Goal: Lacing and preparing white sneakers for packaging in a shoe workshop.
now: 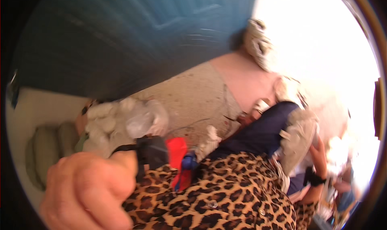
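Large and close at the lower left, my left hand (90, 191) is curled into a fist. Its palm is turned out of sight, so whatever may be inside cannot be made out. A black band with a dark grey square piece (153, 152) sits at that wrist. Over on the right, my right hand (317, 149), with a black wristband (314, 177), grips the edge of a crumpled beige cloth (299, 135) beside my dark blue trouser leg (254, 129). The cloth partly hides those fingers. Motion blurs the picture.
A blue panelled door (141, 36) spans the upper left. White bundles and a clear plastic bag (139, 119) lie below it, beside greenish rolled sacks (50, 149). A beige sack-like bundle (260, 46) rests at the door's edge. Bright light washes out the right.
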`<action>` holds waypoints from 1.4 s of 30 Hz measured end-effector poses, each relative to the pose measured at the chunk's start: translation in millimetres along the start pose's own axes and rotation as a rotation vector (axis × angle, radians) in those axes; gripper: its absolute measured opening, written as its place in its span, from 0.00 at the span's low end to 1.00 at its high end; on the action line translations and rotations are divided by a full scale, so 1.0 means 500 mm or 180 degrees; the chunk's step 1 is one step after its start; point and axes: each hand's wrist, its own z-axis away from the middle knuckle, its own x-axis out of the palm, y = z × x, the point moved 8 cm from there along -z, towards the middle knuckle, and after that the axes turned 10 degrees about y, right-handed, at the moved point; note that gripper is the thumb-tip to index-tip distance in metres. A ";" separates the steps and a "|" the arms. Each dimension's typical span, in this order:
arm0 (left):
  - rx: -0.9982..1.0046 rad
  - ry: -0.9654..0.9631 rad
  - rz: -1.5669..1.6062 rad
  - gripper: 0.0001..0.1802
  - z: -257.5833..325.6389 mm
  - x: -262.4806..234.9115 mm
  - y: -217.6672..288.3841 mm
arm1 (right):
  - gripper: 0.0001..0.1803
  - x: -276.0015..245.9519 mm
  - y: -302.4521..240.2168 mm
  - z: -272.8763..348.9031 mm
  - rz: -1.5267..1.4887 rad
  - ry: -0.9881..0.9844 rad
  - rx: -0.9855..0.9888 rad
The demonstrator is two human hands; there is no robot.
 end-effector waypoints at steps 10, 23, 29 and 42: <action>-0.3861 -0.0076 -0.0743 0.12 0.266 0.093 -0.602 | 0.19 -0.045 0.098 -0.004 -0.0821 0.0278 -0.0307; -0.3994 -0.2075 -0.0089 0.22 0.413 0.445 -0.800 | 0.26 -0.048 0.065 0.038 -0.0796 0.0274 -0.0359; -0.4681 -0.1502 0.0076 0.20 0.403 0.431 -0.728 | 0.31 -0.032 0.031 0.063 -0.0605 0.0770 -0.0884; -0.4627 -0.1235 -0.0064 0.17 0.432 0.452 -0.619 | 0.25 0.043 0.100 0.177 -0.1683 0.0604 -0.0064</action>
